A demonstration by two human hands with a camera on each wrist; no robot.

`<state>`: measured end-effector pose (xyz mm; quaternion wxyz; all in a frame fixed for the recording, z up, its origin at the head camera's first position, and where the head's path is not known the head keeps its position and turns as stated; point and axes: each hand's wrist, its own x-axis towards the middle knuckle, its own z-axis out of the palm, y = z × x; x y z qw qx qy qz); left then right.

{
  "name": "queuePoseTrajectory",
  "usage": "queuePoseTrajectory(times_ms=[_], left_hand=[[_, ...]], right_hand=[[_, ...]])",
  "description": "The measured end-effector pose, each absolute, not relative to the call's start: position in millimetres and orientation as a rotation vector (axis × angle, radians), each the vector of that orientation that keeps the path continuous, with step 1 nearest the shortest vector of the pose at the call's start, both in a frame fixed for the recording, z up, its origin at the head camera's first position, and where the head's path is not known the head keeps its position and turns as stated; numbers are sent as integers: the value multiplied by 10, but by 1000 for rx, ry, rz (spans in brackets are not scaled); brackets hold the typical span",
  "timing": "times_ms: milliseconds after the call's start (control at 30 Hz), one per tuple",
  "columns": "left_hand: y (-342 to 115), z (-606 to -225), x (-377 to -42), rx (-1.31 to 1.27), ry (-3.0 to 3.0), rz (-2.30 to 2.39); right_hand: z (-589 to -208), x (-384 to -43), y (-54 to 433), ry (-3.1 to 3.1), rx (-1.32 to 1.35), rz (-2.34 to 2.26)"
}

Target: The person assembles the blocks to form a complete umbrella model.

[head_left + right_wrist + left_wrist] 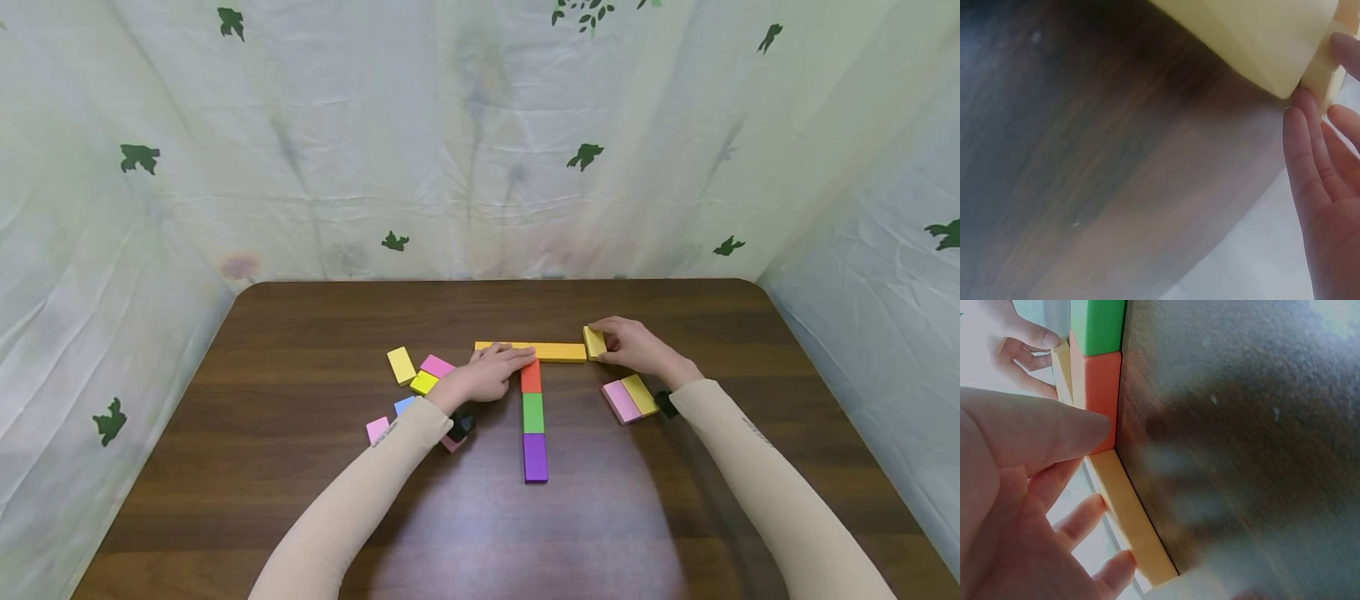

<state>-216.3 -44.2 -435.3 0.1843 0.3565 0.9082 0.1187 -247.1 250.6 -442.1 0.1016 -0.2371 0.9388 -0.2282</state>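
Orange-yellow blocks (561, 352) lie end to end as a crosswise bar, with a red block (531, 379), a green block (533, 413) and a purple block (535, 458) in a line below its middle. My left hand (483, 377) rests over the bar's left part. In the left wrist view its thumb touches the red block's side, with other fingertips along the bar (1132, 515). At the bar's right end, my right hand (637, 346) pinches a yellow block (593, 342), which stands slightly tilted against the bar's line.
Left of the line lie a yellow block (401, 366), pink blocks (437, 366), a bright yellow block (423, 382) and a blue block (403, 405), partly behind my left forearm. A pink block (621, 402) and another yellow block (639, 394) sit side by side near my right wrist.
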Motion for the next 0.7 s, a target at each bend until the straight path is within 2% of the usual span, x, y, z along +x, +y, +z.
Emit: queuePoseTrajectory(times_ms=[700], left_hand=[[-443, -4368, -2171, 1010, 2566, 328]], right_hand=[[-4413, -2498, 2454, 2776, -720, -663]])
